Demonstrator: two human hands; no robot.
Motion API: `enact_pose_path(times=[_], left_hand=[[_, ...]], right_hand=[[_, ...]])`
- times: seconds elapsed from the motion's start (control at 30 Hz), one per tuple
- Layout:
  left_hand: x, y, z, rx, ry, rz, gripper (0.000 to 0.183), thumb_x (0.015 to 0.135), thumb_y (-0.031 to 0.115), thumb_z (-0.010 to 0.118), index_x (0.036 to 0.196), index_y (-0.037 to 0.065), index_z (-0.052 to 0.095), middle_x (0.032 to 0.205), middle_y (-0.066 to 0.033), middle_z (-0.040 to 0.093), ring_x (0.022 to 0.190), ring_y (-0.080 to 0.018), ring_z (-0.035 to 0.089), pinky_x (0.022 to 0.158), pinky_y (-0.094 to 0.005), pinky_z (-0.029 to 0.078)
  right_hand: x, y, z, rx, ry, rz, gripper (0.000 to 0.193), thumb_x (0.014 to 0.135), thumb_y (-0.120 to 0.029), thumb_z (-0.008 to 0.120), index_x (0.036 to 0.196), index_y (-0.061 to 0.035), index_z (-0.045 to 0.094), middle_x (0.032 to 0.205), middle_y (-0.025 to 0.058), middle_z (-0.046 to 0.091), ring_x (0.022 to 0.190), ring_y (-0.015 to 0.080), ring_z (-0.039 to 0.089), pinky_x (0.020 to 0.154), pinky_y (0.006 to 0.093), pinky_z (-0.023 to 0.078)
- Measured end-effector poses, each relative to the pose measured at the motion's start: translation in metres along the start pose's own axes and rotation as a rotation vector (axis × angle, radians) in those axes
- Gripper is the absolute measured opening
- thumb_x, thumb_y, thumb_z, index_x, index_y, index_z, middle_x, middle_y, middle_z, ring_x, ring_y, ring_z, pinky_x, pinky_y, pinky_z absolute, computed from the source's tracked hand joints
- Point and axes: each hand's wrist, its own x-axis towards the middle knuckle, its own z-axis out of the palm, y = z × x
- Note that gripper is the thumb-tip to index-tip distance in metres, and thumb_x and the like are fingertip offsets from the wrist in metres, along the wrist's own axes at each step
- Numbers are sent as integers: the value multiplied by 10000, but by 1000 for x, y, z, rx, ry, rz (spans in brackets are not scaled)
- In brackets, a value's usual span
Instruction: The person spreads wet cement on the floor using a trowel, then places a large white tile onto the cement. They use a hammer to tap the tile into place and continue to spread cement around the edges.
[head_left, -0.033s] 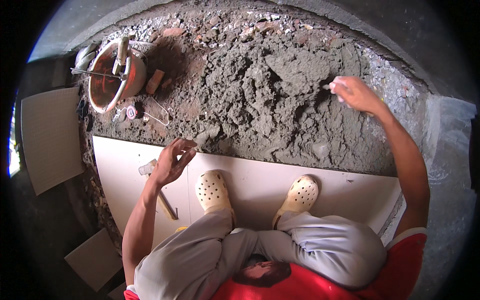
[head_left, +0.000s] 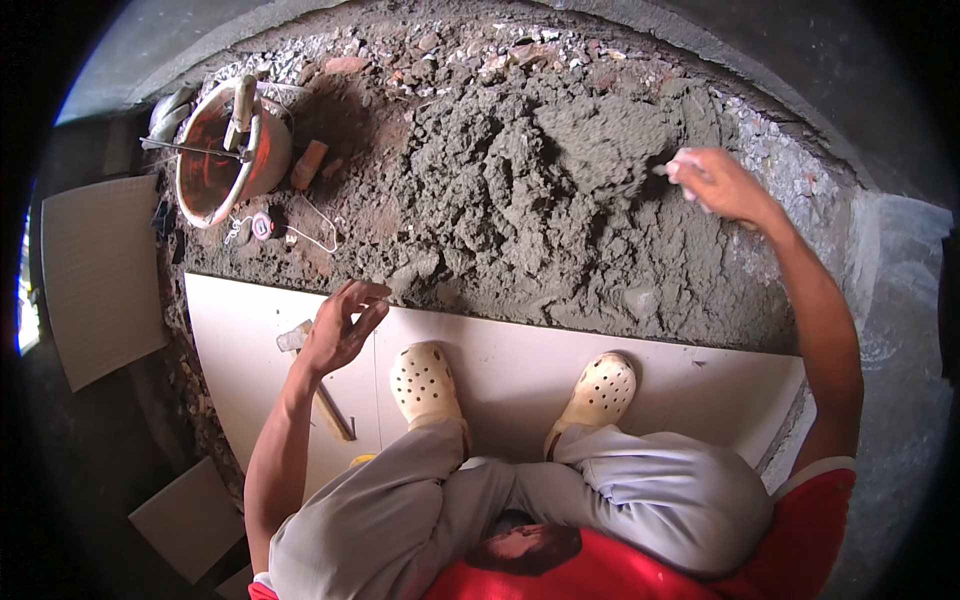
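Observation:
My right hand (head_left: 722,186) is closed round the handle of a trowel at the right of a heap of wet grey mortar (head_left: 480,190). The blade of the trowel (head_left: 610,135) seems coated with mortar and blends into the heap. My left hand (head_left: 345,325) hovers over the front edge of the white tiles (head_left: 500,345), fingers apart and holding nothing. Below it on the tiles lies a hammer (head_left: 328,412) with a wooden handle, partly hidden by my hand, with a nail (head_left: 352,424) beside it.
At the far left stands a bucket (head_left: 283,160) with a tool laid across its rim. Nearby are a piece of brick (head_left: 309,165) and a string reel (head_left: 263,226). Loose tiles (head_left: 105,280) lie at the left. My cream clogs (head_left: 425,385) rest on the tiles; walls border the far and right sides.
My right hand has shifted slightly to the right with the trowel. My left hand stays almost still.

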Motion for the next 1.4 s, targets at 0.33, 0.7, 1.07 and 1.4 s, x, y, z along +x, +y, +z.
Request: enact_pose_path(times=[0.33,0.7,1.07,1.4], left_hand=[[5,3,-4,-36,3,-93,328,1038,265,627,1223,-3,667,1141,-175,674,1032,-296,693,917,-405,582],[5,18,-8,-32,-12,-77,303,1042,242,632,1202,-14,658,1167,-166,679,1046,-285,699,900,-386,585],[21,36,-2,37,-45,9,311,1027,226,635,1217,-20,653,1172,-189,672,1091,-323,703,943,-408,575],[19,9,0,56,-20,27,292,1021,215,650,1216,-2,659,1141,-180,695,1038,-294,722,884,-398,580]], right_hand=[[55,12,-64,-804,581,-324,261,931,-193,590,1107,-3,618,1096,223,670,977,433,657,836,545,533],[42,6,-47,-521,417,-8,335,1006,-224,549,1079,86,656,1043,299,692,1001,445,684,877,511,541],[40,47,-62,-487,190,296,369,1047,-251,488,1092,51,695,1064,273,721,979,424,715,897,525,569],[-45,77,-4,-437,515,23,467,1073,-416,489,1048,25,641,924,248,707,918,377,723,815,461,536]])
